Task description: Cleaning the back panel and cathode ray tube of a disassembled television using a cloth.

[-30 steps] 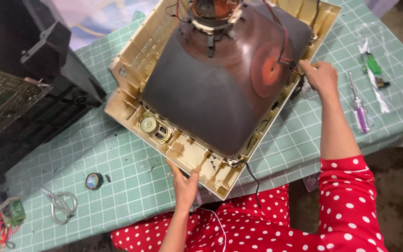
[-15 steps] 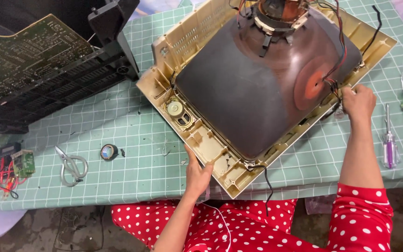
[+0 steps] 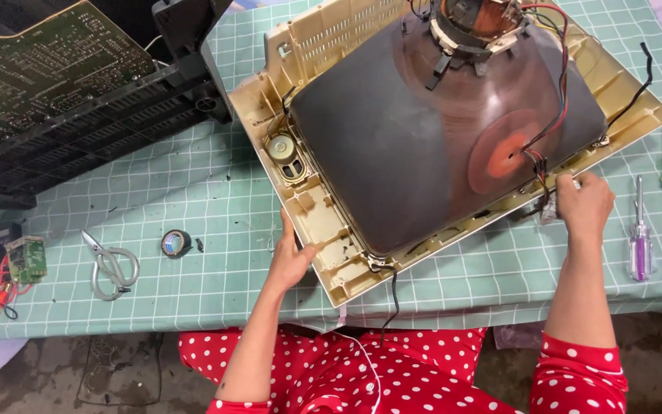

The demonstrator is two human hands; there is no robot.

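We steady the beige plastic television frame, lying face-down with its dark glass picture tube on the green gridded mat. Our left hand grasps its near edge, while our right hand pinches the wiring at its right rim. Freeing that wiring likely calls for a careful pull.

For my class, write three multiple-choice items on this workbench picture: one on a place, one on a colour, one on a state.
1. Where do the scissors lie?
A. left of the tape roll
B. on the picture tube
C. beside the screwdriver

2. What colour is the screwdriver handle?
A. yellow
B. purple
C. black

3. How does the picture tube lie in its beige frame?
A. removed, on the mat
B. screen upward
C. screen down, neck upward

Answers:
1 A, the scissors rest on the mat left of the roll.
2 B, the handle near the right hand is purple.
3 C, the tube's neck points toward the camera while the left hand grips the frame.
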